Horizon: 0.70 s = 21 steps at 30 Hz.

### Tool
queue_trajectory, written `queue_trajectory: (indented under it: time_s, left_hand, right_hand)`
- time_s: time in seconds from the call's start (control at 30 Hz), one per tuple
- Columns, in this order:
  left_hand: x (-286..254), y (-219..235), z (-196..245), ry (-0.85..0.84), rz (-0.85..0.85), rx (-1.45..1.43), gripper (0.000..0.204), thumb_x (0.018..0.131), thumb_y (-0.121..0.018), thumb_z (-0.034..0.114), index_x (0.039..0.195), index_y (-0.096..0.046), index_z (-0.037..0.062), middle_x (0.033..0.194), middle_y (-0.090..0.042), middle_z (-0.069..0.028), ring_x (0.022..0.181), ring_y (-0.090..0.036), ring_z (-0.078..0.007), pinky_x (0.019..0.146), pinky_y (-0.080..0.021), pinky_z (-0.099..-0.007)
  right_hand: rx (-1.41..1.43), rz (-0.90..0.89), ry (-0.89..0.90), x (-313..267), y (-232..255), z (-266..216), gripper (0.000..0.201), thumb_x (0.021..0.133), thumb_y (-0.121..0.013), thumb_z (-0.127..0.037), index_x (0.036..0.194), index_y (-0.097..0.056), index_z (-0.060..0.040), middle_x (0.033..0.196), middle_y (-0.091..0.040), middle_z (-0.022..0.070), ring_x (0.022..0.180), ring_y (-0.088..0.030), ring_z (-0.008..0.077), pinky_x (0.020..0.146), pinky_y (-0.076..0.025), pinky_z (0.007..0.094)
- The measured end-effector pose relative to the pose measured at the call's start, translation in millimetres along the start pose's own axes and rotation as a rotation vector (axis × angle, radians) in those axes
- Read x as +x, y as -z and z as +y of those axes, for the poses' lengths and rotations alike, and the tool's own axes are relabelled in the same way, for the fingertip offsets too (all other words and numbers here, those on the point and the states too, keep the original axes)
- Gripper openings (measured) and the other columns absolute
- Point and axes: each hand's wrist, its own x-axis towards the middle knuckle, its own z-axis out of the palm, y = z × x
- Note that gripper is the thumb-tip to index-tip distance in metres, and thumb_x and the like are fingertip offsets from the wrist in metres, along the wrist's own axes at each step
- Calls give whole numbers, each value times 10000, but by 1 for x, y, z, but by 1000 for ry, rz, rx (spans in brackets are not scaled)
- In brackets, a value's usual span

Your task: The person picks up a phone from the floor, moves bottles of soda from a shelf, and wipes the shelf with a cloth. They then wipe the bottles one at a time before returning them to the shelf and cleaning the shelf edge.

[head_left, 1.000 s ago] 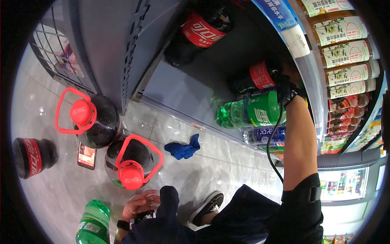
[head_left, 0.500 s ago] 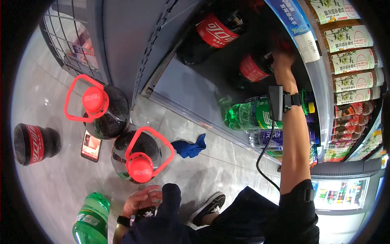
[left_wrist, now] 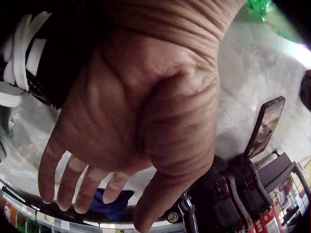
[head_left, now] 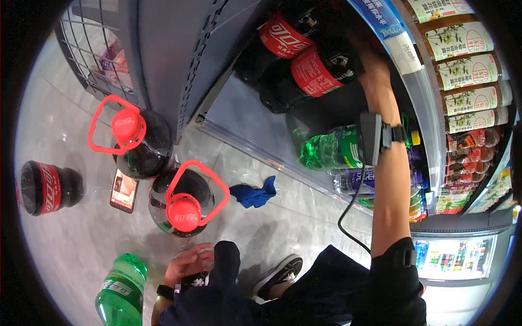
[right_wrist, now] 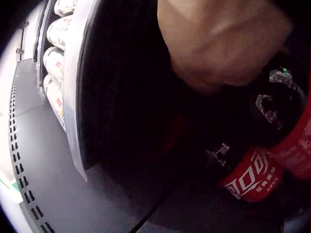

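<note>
Inside the dark shelf, my right hand (head_left: pixel 375 73) is at the cap end of a cola bottle (head_left: pixel 315 70) lying beside another cola bottle (head_left: pixel 283 35). The right wrist view shows the back of the hand (right_wrist: pixel 223 43) above the bottles, a red label (right_wrist: pixel 255 177) below it; shadow hides the fingertips. A green bottle (head_left: pixel 334 149) lies on the same shelf, below the right wrist. My left hand (head_left: pixel 190 263) hangs low over the floor by a shoe, palm showing and fingers loosely spread in the left wrist view (left_wrist: pixel 141 111), holding nothing.
On the floor stand two large red-handled cola bottles (head_left: pixel 147 144) (head_left: pixel 187 204), with a phone (head_left: pixel 124 190), a smaller cola bottle (head_left: pixel 51 187), a green bottle (head_left: pixel 122 290) and a blue cloth (head_left: pixel 254 193) around them. The shelf's front rail (head_left: pixel 399 49) curves beside my right arm.
My right hand has moved deeper into the shelf, and the cola bottle has shifted up and left, away from the green bottle, to the other cola bottle. My left hand stays nearly still.
</note>
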Motion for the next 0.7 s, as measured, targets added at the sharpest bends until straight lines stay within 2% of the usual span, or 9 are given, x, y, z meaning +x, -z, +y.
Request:
queue_trajectory:
  time_s: [0.13, 0.2, 0.23, 0.3, 0.4, 0.5, 0.57, 0.6, 0.7]
  left_hand:
    - [4, 13, -5, 12, 20, 31, 620, 793, -584, 263, 1303, -300, 55, 1239, -428, -143, 1145, -413, -269, 921, -330, -398]
    - [4, 19, -9, 4, -15, 28, 619, 792, -584, 264, 1303, -301, 61, 1245, -425, -140, 1155, -405, -271, 921, -328, -402]
    - [6, 15, -7, 11, -16, 39, 619, 789, -585, 260, 1304, -302, 65, 1248, -424, -137, 1161, -400, -274, 923, -327, -405]
    - [7, 7, -4, 23, -11, 68, 618, 787, -586, 256, 1304, -303, 70, 1251, -423, -133, 1168, -395, -277, 925, -326, -408]
    - [4, -7, 2, -40, 47, 250, 623, 783, -589, 253, 1304, -303, 67, 1263, -414, -129, 1178, -385, -270, 937, -318, -412]
    - [-5, 8, 6, 42, 47, 440, 638, 792, -588, 243, 1310, -275, 42, 1287, -390, -126, 1192, -373, -246, 957, -308, -400]
    - [-7, -8, 13, 40, 61, 519, 620, 805, -577, 217, 1312, -268, 36, 1287, -390, -124, 1193, -373, -245, 958, -310, -392]
    - [-9, -20, 16, 40, 61, 581, 603, 818, -565, 191, 1313, -261, 30, 1287, -389, -123, 1193, -372, -243, 960, -312, -384]
    - [-9, -66, 32, 115, 42, 755, 550, 843, -533, 112, 1312, -260, 24, 1278, -397, -117, 1187, -372, -225, 957, -314, -358]
  right_hand:
    - [-128, 414, 22, -105, -15, -30, 381, 698, -691, -149, 996, -525, 22, 990, -567, 109, 910, -533, 197, 802, -424, 321]
    - [-28, 65, 229, -169, -29, -48, 188, 700, -625, -26, 869, -543, -14, 872, -562, 101, 816, -545, 207, 730, -431, 311]
    - [18, -275, 408, -197, -38, -37, 205, 640, -596, 9, 838, -547, -4, 827, -542, 146, 791, -535, 317, 699, -442, 377]
    - [92, -1044, 132, -266, -72, 10, 183, 695, -615, -27, 871, -564, -41, 921, -573, 109, 897, -552, 277, 808, -438, 395]
    - [-56, -1164, -33, -341, -105, 59, 357, 695, -674, -130, 999, -508, -46, 1108, -496, 137, 965, -524, 308, 826, -430, 393]
    - [-134, -1018, 18, -361, -120, 76, 364, 689, -693, -153, 981, -512, -31, 1030, -541, 143, 928, -541, 301, 824, -431, 369]
    - [72, -1252, -398, -345, -111, 65, 450, 664, -723, -155, 1036, -523, 0, 966, -578, 155, 944, -544, 292, 828, -438, 364]
    - [92, -1246, -395, -336, -105, 60, 450, 664, -723, -155, 1036, -523, 0, 966, -578, 155, 944, -544, 292, 828, -438, 364]
    - [960, -1122, -712, -315, -95, 60, 423, 720, -709, -144, 1088, -533, -31, 978, -595, 41, 908, -531, 131, 859, -418, 298]
